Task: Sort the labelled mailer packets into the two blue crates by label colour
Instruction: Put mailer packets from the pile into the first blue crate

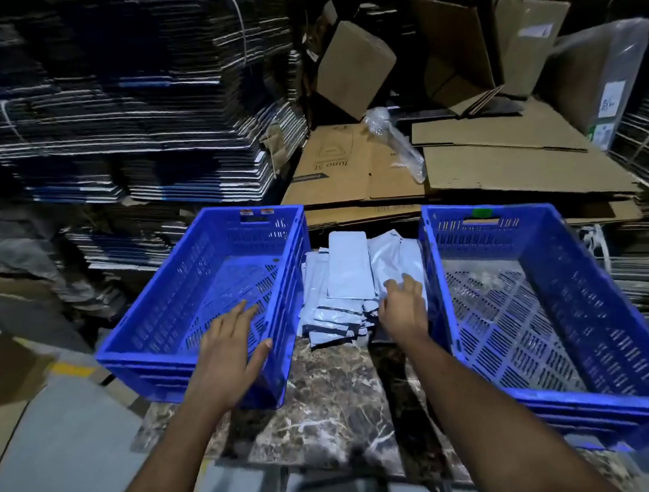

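Observation:
Two blue crates stand on a marble-patterned table (327, 411). The left crate (160, 334) carries red stickers on its far rim; the right crate (594, 277) carries a green one. No packets show inside either. Between them lies a pile of grey mailer packets (348, 275), their label colours hidden from view. My left hand (234, 352) hovers with spread fingers over the near right corner of the left crate. My right hand (402, 305) reaches onto the near right side of the pile, fingers bent down on the packets; a grip cannot be made out.
Flattened brown cardboard (502, 172) lies behind the crates, with a clear plastic wrap (400, 140) on it. Tall stacks of bundled flat cartons (132, 105) fill the left and back. The grey floor (60, 437) shows at lower left.

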Motion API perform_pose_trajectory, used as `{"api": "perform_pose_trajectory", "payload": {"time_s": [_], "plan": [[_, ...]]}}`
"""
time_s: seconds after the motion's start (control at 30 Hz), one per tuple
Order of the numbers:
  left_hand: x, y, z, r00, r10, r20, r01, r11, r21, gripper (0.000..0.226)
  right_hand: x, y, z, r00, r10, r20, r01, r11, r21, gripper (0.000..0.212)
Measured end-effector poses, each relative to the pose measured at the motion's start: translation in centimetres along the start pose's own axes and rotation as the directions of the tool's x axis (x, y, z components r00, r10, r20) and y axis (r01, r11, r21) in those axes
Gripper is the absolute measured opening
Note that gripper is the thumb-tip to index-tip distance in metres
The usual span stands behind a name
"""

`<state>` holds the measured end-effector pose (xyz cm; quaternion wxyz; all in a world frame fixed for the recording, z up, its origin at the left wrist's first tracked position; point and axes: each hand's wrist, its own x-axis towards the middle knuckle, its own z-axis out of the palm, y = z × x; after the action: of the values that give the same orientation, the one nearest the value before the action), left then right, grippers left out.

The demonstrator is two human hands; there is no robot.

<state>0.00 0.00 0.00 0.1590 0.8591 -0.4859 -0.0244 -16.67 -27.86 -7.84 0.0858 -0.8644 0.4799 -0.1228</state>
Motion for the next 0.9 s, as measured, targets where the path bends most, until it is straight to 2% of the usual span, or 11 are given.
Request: {"api": "perform_pose_trajectory", "payload": {"time_s": [0.07, 0.2, 0.27, 0.33, 0.4, 0.5, 0.57, 0.73, 0.8, 0.9], "plan": [[0.8, -1.5, 0.1, 1.0, 0.003, 0.019, -0.003, 1.0, -0.031, 0.068, 1.2, -0.2, 0.3, 0.997, 0.08, 0.023, -0.079, 0.996, -0.044, 0.038], [2.8, -4.7, 0.8, 0.997, 0.068, 0.032, -0.066, 0.996, -0.064, 0.072, 3.7, -0.5, 1.2, 0.982, 0.144, 0.124, -0.134, 0.987, -0.086, 0.046], [4.4, -6.4, 0.7, 0.994, 0.095, 0.046, -0.091, 0.992, -0.087, 0.077, 4.5, -0.9, 1.6, 0.984, 0.175, 0.034, -0.175, 0.984, -0.027, 0.041], [5.8, -7.6, 0.7, 0.989, 0.137, 0.057, -0.13, 0.985, -0.114, 0.08, 4.4, -1.2, 1.7, 0.973, 0.192, -0.126, -0.186, 0.981, 0.059, 0.029], [7.2, -7.9, 0.6, 0.984, 0.17, 0.062, -0.159, 0.976, -0.151, 0.08, 3.4, -1.8, 1.2, 0.933, 0.227, -0.279, -0.172, 0.963, 0.209, 0.019], [8.9, -7.0, 0.8, 0.965, 0.261, 0.035, -0.245, 0.94, -0.237, 0.072, 0.7, -2.3, 0.2, 0.859, 0.349, -0.375, -0.154, 0.874, 0.461, 0.016], [9.5, -5.4, 1.3, 0.941, 0.337, 0.013, -0.316, 0.895, -0.316, 0.065, -1.6, -2.2, -0.3, 0.848, 0.389, -0.36, -0.127, 0.808, 0.575, 0.021], [8.1, 0.6, 3.0, 0.881, 0.472, -0.001, -0.414, 0.771, -0.485, 0.057, -7.9, -1.1, -0.7, 0.936, 0.28, -0.214, -0.071, 0.744, 0.664, 0.029], [6.6, 2.3, 4.2, 0.858, 0.514, 0.016, -0.45, 0.766, -0.459, 0.058, -10.3, 0.2, -0.1, 0.969, 0.222, -0.111, -0.096, 0.749, 0.655, 0.028], [3.6, 2.7, 8.0, 0.85, 0.513, 0.119, -0.461, 0.834, -0.302, 0.061, -13.3, 2.5, 1.9, 0.99, 0.135, 0.037, -0.134, 0.84, 0.525, 0.028]]}}
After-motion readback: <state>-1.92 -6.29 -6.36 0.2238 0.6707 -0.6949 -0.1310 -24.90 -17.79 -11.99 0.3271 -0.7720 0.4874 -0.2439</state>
